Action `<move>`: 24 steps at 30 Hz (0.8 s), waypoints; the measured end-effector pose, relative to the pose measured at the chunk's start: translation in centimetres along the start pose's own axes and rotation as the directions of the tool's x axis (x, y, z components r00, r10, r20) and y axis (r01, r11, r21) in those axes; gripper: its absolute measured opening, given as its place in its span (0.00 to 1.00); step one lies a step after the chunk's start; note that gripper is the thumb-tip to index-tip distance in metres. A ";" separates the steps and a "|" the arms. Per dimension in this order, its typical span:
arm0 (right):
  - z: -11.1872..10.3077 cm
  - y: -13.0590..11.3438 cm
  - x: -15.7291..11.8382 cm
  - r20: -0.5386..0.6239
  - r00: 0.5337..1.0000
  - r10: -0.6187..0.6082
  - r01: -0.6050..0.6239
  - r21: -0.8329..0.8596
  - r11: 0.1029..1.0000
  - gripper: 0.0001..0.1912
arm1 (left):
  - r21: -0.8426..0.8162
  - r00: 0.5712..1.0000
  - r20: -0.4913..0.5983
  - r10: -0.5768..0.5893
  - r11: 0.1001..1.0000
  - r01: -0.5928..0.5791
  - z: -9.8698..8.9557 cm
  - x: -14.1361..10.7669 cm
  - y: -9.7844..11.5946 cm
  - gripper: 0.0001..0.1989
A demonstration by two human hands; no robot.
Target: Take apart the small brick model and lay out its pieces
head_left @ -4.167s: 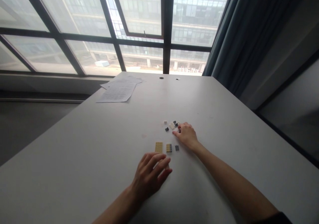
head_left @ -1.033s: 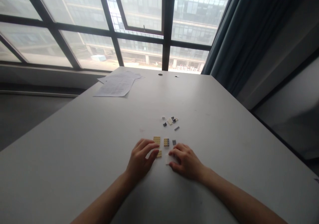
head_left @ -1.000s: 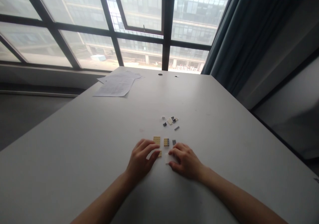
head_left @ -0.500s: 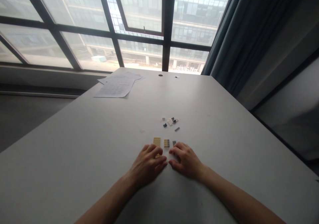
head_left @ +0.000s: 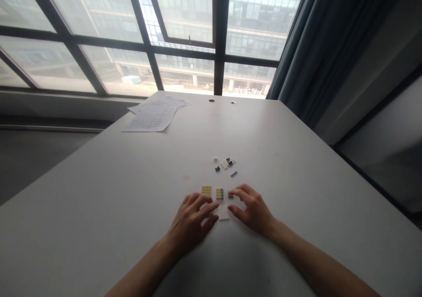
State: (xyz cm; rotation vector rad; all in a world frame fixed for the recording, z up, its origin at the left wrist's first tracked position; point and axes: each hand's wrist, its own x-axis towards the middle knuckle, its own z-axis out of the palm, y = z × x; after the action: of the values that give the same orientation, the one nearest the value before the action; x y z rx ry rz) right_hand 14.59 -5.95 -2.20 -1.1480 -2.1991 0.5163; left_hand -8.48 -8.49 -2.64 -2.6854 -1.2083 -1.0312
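A small white square piece (head_left: 223,212) lies flat on the table between my hands. My left hand (head_left: 194,215) rests at its left side, thumb and forefinger apart, with nothing visible in the grip. Just beyond those fingers sits a yellow studded block (head_left: 206,190), its near part hidden by the hand. A yellow-and-grey studded block (head_left: 220,194) stands to its right. My right hand (head_left: 252,207) is open, its forefinger at a small grey piece (head_left: 230,195) and the thumb lower, near the white square. Whether the forefinger touches the grey piece I cannot tell.
Farther out lie white and dark studded pieces (head_left: 228,163), a small dark piece (head_left: 217,169), a grey bar (head_left: 234,174) and a small white piece (head_left: 215,159). Paper sheets (head_left: 151,116) cover part of the far left of the white table (head_left: 115,191), before the windows.
My hands have drawn apart, uncovering the white square piece between them. The right hand's fingers have spread, with the forefinger now over the small grey piece.
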 end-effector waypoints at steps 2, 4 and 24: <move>-1.3 1.1 1.3 -0.069 0.997 0.040 -0.042 -0.032 0.999 0.13 | 0.009 0.994 -0.051 -0.099 0.995 0.099 -0.1 0.6 -0.4 0.09; -2.5 2.3 3.1 -0.101 0.992 0.081 -0.091 -0.094 0.991 0.14 | 0.046 0.977 -0.049 -0.209 0.976 0.211 -0.3 2.0 -0.8 0.11; 0.1 6.4 11.7 0.184 0.980 0.079 -0.010 -0.346 0.938 0.17 | 0.324 0.883 0.192 -0.429 0.877 0.356 6.1 11.8 -4.6 0.13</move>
State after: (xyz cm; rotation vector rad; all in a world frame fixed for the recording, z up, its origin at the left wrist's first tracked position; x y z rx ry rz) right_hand 13.15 7.32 -2.18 -1.3794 -2.5092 0.2765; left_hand -2.50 4.19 -1.65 -2.4555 -1.8553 -0.4762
